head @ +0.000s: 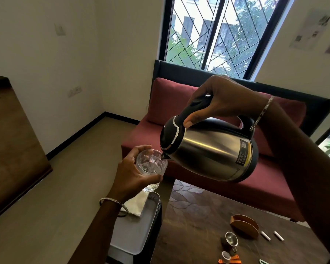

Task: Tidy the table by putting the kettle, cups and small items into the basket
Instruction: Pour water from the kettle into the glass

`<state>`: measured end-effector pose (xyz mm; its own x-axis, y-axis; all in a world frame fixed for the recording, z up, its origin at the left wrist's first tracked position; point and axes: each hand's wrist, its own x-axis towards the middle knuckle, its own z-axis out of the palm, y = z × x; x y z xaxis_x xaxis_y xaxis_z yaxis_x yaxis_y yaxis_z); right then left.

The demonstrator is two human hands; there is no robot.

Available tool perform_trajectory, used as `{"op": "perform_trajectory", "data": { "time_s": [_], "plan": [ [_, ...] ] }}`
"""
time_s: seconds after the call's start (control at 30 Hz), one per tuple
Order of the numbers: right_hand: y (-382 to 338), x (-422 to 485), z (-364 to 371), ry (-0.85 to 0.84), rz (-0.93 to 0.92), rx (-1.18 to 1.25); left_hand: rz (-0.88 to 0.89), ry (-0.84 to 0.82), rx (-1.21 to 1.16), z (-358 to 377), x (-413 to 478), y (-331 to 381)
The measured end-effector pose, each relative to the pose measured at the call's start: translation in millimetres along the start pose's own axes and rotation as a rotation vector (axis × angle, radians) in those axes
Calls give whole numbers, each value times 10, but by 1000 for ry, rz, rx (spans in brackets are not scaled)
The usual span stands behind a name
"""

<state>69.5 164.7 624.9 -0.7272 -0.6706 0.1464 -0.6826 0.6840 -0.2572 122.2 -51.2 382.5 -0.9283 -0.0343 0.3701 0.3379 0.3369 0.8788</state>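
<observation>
Right hand: your right hand (217, 100) is curled round the black handle of the brushed-steel electric kettle with the black lid (208, 149), thumb pressed near the lid hinge.
Left hand: your left hand (130, 174) is wrapped round the clear cut-glass tumbler (151, 164), with fingers behind it and thumb in front.
Kettle position: it is in the air at centre frame, tipped toward 9 o'clock, with the spout at the tumbler's rim.
Step in hand: this is judged to be emptying the kettle into the tumbler before stowing both.
Technique: rest the spout inside the rim, tilt slowly and hold the tumbler upright. Level the kettle before you separate them.
Basket: the grey rectangular basket with the dark perforated wall (133, 235) sits at 7 o'clock, directly under the tumbler. A folded white cloth (137, 204) lies in its far end.
Table edge: the dark leaf-patterned table (194, 216) runs from 6 to 4 o'clock, and its near corner touches the basket wall.
Small items: a copper-coloured curved holder (244, 227), a steel funnel-shaped strainer (231, 238) and two white sticks (265, 235) lie at 5 o'clock.
Open room: there is bare floor at 8 o'clock. The red sofa (179, 134) stands close behind the kettle at 12 o'clock, so lower the kettle toward 7 o'clock.
</observation>
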Motion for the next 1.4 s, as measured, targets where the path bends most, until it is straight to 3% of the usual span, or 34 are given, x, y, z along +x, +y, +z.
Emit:
{"op": "perform_trajectory", "data": {
  "time_s": [1.4],
  "plan": [
    [14,57,-43,-21,-23,-17,-3,-19,-11,38,27,49]
  ]
}}
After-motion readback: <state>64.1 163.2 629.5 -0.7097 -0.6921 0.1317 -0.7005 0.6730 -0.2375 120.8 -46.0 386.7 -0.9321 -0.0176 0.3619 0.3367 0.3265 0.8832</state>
